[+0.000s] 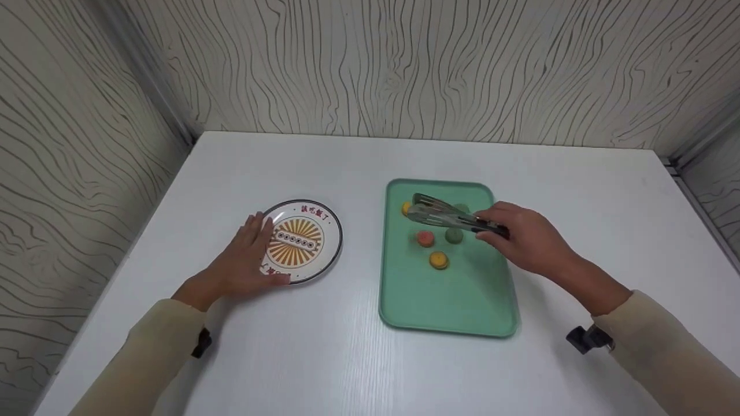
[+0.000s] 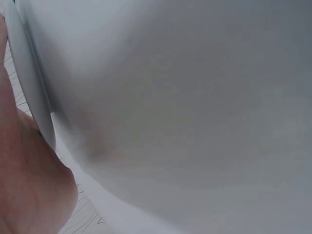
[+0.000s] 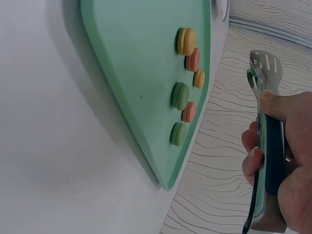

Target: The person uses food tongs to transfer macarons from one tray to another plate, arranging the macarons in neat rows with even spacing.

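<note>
My left hand (image 1: 245,260) rests at the left side of a round white plate (image 1: 332,237), fingers extended over its rim and thumb at the near edge. The left wrist view shows the plate's side (image 2: 29,73) close up beside the palm. With my right hand (image 1: 523,237) I hold metal tongs (image 1: 442,216) by their dark handles, above a green tray (image 1: 445,306). The tong heads stand slightly apart with nothing between them. On the tray lie macarons: two yellow (image 3: 186,41), two pink (image 3: 193,59) and two green (image 3: 180,95). The tongs hide part of this group in the head view.
Plate and tray stand on a white table (image 1: 347,358), the tray right of the plate with a strip of tabletop between. Wood-grain patterned panels (image 1: 404,69) enclose the back and sides.
</note>
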Available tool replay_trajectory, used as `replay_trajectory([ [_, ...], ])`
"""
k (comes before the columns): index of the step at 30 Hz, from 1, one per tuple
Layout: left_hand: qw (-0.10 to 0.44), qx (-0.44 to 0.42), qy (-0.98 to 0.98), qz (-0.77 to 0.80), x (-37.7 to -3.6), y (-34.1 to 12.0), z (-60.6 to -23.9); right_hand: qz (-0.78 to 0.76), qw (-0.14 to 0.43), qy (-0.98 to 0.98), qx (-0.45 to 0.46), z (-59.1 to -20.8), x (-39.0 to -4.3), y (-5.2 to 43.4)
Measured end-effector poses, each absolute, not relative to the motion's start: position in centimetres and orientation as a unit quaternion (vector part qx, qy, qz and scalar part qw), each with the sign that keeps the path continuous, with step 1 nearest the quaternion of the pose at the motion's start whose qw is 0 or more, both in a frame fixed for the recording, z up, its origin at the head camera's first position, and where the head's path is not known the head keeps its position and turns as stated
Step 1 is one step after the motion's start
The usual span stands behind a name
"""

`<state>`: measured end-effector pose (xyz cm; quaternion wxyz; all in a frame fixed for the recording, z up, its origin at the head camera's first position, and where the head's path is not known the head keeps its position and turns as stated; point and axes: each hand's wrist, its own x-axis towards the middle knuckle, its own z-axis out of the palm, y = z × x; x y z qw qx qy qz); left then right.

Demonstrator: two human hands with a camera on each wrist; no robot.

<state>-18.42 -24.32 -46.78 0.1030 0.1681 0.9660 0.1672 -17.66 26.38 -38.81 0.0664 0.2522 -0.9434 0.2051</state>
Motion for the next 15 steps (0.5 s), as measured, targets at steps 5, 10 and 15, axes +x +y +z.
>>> replay_trajectory([
  [5, 0.104, 0.168, 0.966, 0.166, -18.4, -24.3, -46.8, 0.211, 0.062, -0.939, 0.266, -38.9, -18.3, 24.8],
  [10, 0.106, 0.163, 0.967, 0.167, -18.4, -24.2, -46.8, 0.22, 0.055, -0.935, 0.274, -39.3, -18.6, 23.2],
  [15, 0.11, 0.16, 0.967, 0.165, -18.4, -24.2, -46.7, 0.224, 0.05, -0.932, 0.28, -39.8, -18.9, 21.7],
])
